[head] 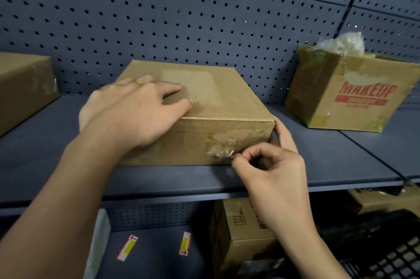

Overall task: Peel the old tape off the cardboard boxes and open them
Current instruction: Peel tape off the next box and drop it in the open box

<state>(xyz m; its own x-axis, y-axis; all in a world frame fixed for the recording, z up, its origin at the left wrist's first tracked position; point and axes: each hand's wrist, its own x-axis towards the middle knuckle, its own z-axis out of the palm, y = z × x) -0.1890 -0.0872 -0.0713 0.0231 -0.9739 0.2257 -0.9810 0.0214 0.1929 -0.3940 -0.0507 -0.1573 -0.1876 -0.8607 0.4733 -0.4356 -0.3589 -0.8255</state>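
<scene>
Mid-frame on the shelf (329, 153), the left hand (136, 110) lies flat and open atop the box (211, 97); the right hand (272, 172) pinches tape (221, 151) on its front.

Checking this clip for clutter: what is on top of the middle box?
On the middle box only the left hand lies flat, beside a pale patch of tape residue. The cardboard under the palm is covered. The right hand pinches tape on its front.

Closed brown box (200, 106) flat on shelf; clear tape (221, 150) on front face, seemingly part-lifted.
</scene>
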